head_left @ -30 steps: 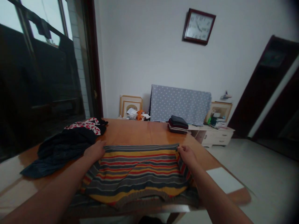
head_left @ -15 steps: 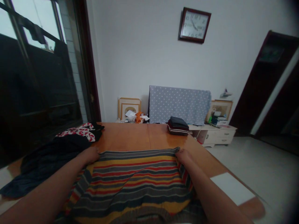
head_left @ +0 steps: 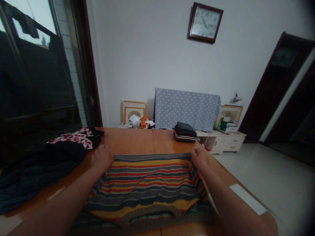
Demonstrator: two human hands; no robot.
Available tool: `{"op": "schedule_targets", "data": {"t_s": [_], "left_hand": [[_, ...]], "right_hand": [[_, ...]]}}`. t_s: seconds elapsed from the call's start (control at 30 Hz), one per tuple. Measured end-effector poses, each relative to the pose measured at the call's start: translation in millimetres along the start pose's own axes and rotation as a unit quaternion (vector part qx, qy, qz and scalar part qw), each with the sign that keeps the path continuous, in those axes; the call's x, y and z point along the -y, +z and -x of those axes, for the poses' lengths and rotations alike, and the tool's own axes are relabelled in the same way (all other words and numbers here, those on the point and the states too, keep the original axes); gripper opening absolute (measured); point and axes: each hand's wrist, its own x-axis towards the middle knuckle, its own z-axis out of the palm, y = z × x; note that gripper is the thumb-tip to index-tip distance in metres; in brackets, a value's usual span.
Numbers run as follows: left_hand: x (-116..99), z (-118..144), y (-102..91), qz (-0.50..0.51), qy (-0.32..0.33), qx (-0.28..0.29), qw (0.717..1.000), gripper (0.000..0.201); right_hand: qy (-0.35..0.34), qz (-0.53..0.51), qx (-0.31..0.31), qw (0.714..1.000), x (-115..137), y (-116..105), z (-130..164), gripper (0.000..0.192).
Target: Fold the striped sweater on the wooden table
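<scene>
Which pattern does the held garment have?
The garment is striped yellow, red, grey and dark blue, seen in the head view.

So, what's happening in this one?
A person has a striped top spread over a wooden table, gripping its far edge at both ends: the left hand at one corner, the right hand at the other. A heap of dark clothes, with a red-and-white patterned piece among it, lies loosely on the left. A neat stack of folded cloth items sits near the table's far edge.
</scene>
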Motion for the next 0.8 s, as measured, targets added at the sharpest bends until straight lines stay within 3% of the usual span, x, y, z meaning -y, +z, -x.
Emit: {"op": "schedule_targets", "data": {"t_s": [0.07, 0.17, 0.33, 0.6, 0.8], "left_hand": [[-7.7, 7.5, 2.2, 0.001, 0.057, 0.01, 0.998, 0.043], [-10.4, 17.7, 15.9, 0.024, 0.128, 0.071, 0.989, 0.047], [3.2, 28.0, 42.4, 0.026, 0.13, 0.152, 0.979, 0.071], [10.9, 28.9, 45.9, 0.026, 0.131, 0.148, 0.98, 0.083], [9.0, 35.9, 26.9, 0.016, 0.13, 0.1, 0.986, 0.076]], "right_hand": [[-0.037, 0.023, 0.01, 0.999, 8.0, 4.1, 6.5, 0.045], [-0.115, 0.055, 0.077, 0.989, 17.7, 17.7, 19.8, 0.049], [-0.104, 0.133, 0.176, 0.97, 8.1, 44.1, 35.9, 0.074], [-0.085, 0.184, 0.208, 0.957, -2.7, 49.4, 35.5, 0.079], [-0.085, 0.156, 0.171, 0.969, 7.1, 34.2, 42.5, 0.076]]}}
